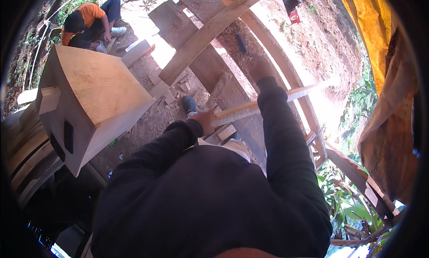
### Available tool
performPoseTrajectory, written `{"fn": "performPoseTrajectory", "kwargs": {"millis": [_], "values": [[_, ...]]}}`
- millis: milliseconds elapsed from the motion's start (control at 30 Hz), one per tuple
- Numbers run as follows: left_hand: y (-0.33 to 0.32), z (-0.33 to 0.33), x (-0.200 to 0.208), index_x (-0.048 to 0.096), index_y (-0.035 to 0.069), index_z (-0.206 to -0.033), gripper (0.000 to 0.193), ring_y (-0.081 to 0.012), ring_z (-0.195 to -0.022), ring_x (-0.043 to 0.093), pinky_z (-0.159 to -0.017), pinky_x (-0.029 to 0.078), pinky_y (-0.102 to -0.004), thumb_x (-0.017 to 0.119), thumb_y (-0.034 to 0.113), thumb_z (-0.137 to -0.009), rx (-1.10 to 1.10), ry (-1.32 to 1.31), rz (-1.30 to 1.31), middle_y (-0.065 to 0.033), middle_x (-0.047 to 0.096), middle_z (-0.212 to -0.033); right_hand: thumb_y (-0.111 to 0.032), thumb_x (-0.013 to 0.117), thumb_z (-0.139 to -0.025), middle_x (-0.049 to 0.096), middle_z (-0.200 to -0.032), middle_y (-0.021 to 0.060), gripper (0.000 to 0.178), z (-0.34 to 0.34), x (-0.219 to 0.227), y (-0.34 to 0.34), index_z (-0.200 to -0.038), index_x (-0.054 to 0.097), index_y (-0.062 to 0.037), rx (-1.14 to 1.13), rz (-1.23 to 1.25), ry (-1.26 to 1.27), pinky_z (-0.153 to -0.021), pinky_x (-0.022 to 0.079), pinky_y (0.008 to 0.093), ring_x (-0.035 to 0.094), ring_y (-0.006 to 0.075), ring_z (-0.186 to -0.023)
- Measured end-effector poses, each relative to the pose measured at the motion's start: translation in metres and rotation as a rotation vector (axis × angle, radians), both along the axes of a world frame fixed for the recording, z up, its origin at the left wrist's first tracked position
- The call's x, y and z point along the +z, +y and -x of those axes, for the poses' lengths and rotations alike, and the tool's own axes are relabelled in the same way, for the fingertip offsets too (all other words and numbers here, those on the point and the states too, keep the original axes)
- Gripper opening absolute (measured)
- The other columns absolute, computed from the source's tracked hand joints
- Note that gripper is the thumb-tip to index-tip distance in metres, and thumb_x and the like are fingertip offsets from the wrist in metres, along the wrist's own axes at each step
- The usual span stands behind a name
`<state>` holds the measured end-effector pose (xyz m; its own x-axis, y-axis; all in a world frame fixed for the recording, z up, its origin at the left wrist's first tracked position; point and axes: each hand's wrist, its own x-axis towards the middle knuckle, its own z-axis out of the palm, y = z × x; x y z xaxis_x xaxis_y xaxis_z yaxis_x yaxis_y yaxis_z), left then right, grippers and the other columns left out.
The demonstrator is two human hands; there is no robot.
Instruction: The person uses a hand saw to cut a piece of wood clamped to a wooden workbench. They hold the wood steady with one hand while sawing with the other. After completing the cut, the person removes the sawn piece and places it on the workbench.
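A long pale wooden strip [239,111] runs from near my waist out to the right, across the plank bench. My left hand [206,121] is closed around its near end. My right hand [261,68] is farther forward, beyond the strip, with that forearm crossing over it. The right hand's fingers are dark and blurred against the planks, so their pose is unclear. Ahead of it, a tool with a dark cylindrical handle [241,43] lies among wood shavings on the dark plank [208,67].
A large tapered wooden box [100,86] with dark slots stands at left. A curved beam [201,39] crosses the bench. A person in an orange shirt [90,16] crouches far left. A red and black tool [293,12] lies on the ground. Yellow and brown sheeting [371,30] hangs at right.
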<state>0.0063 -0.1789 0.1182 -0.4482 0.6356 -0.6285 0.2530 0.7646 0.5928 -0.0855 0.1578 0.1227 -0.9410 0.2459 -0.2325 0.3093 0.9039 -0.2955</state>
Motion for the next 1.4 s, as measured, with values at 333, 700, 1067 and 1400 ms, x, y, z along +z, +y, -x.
{"fn": "performPoseTrajectory", "kwargs": {"millis": [333, 700, 1067, 1400], "values": [[-0.004, -0.009, 0.017, 0.054, 0.006, -0.12, 0.048, -0.0419, -0.1, 0.075, -0.085, 0.058, -0.0522, 0.078, 0.027, -0.084, 0.046, 0.098, 0.03, -0.0214, 0.073, -0.108, -0.03, 0.068, -0.095, 0.074, -0.119, 0.0167, 0.037, 0.103, -0.023, -0.022, -0.126, 0.071, -0.0108, -0.147, 0.022, -0.097, -0.104, 0.054, 0.0511, 0.07, 0.0373, -0.118], [0.011, -0.043, 0.045, 0.058, 0.01, -0.117, 0.043, -0.0424, -0.106, 0.068, -0.089, 0.055, -0.0526, 0.074, 0.017, -0.078, 0.156, 0.423, -0.063, -0.0154, 0.069, -0.109, -0.023, 0.066, -0.103, 0.078, -0.104, 0.0096, 0.023, -0.126, 0.127, 0.048, -0.11, 0.071, -0.002, -0.279, 0.649, 0.583, -0.079, 0.055, 0.0346, 0.071, 0.0198, -0.08], [0.069, -0.102, 0.086, 0.057, 0.011, -0.111, 0.036, -0.043, -0.102, 0.066, -0.084, 0.053, -0.0545, 0.075, 0.018, -0.081, 0.104, 0.7, -0.021, -0.0134, 0.068, -0.103, 0.001, 0.048, -0.103, 0.062, -0.089, 0.0081, 0.01, -0.236, 0.164, -0.005, -0.112, 0.051, -0.0028, -0.186, 1.516, 0.957, -0.072, 0.051, 0.0311, 0.06, 0.0169, -0.078], [0.071, -0.076, 0.07, 0.059, 0.012, -0.105, 0.026, -0.0423, -0.1, 0.068, -0.084, 0.053, -0.0552, 0.074, 0.022, -0.087, 0.029, 0.711, -0.006, -0.014, 0.068, -0.1, -0.004, 0.053, -0.098, 0.054, -0.075, 0.0048, 0.012, -0.218, 0.116, -0.013, -0.086, 0.056, -0.0036, -0.392, 1.657, 0.866, -0.064, 0.044, 0.0325, 0.051, 0.0165, -0.068]]}}
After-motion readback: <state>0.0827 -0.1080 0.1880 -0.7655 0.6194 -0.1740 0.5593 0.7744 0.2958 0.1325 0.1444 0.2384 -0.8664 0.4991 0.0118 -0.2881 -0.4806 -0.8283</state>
